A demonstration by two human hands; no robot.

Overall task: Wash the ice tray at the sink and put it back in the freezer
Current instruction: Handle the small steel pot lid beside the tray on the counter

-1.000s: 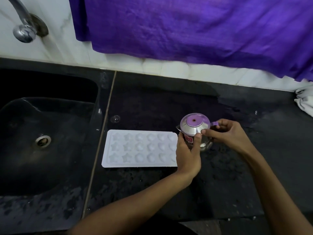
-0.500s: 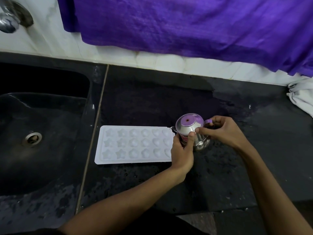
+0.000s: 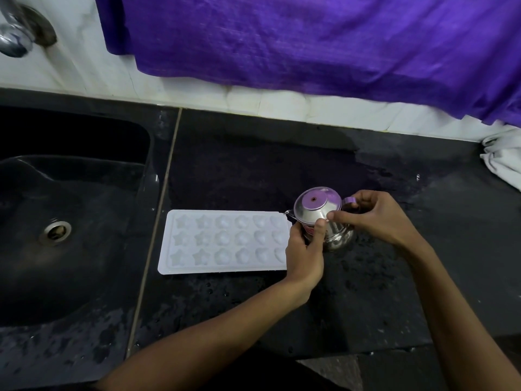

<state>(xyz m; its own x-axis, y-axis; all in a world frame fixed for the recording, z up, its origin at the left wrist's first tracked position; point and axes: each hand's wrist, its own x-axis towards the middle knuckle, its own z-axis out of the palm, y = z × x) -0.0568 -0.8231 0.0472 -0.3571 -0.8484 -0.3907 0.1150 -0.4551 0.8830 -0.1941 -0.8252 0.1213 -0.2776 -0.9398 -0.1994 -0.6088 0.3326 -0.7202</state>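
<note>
A white ice tray with star and round moulds lies flat on the wet black counter, just right of the sink. At its right end stands a small steel pot with a purple lid and purple handle. My left hand grips the pot's body from the near side, covering the tray's right edge. My right hand holds the pot at its handle side, with its fingertips on the lid's rim.
The black sink with a steel drain fills the left. A steel tap sits on the white wall at top left. A purple cloth hangs over the backsplash. A white cloth lies at the far right.
Both hands stay on the pot beside the tray. The lid has tilted slightly under my fingers. The view shifted a little.
</note>
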